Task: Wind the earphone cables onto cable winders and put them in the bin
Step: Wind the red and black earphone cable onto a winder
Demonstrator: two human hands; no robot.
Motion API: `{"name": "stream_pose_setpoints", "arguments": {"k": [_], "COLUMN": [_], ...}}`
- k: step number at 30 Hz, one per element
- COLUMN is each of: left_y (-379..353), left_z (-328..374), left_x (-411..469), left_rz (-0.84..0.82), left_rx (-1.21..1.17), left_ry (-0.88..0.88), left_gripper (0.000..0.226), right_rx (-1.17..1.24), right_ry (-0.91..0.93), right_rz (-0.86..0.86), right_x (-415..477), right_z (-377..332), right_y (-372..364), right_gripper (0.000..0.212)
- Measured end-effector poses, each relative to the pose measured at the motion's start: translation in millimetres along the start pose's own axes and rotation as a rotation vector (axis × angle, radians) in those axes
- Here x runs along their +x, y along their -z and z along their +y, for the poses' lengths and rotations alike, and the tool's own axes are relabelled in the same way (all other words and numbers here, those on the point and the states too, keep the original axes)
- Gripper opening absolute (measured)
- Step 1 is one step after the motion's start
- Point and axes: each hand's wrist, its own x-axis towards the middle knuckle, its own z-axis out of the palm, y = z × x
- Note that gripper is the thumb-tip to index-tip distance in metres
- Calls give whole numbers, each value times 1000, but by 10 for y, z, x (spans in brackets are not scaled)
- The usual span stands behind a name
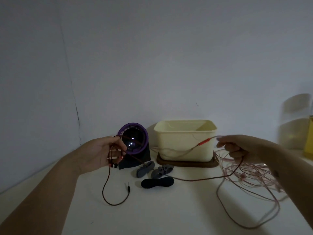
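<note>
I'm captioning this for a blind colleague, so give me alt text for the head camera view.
A person's left hand holds a dark red earphone cable and the right hand pinches a tangled pink cable, over a white table. Grey and black cable winders lie before a cream bin.

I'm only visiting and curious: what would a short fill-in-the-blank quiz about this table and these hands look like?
The number of winders on the table is ___.
The nearest winder is coloured ___.
The cable in the right hand is coloured ___.
The bin stands to the ___ of the purple globe.
Missing words: three, black, pink, right.
</note>
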Motion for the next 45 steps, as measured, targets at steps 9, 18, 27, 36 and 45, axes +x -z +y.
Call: {"name": "stream_pose_setpoints", "arguments": {"k": [9, 18, 27, 36, 45], "left_y": [-294, -478, -122, -30, -384], "left_z": [14, -3, -138, -234, -202], "left_x": [-83, -81, -5, 59, 40], "left_rz": [-68, -75, 138, 227, 158], "left_rx": [-69, -133, -289, -271, -139], "left_ry": [26, 4, 39, 56, -56], "left_gripper": [37, 36, 31, 29, 30], "right_rx": [-1050, -623, 152, 1134, -885], "right_ry": [357, 473, 719, 687, 272], "right_rz": [98, -268, 194, 109, -24], "right_x": [-263, -621, -564, -541, -357], "right_z": [-179, -296, -598, -766, -342], "right_y": [-921, -1804, -1398, -1041, -1115], "right_gripper": [36, 27, 29, 29, 38]}}
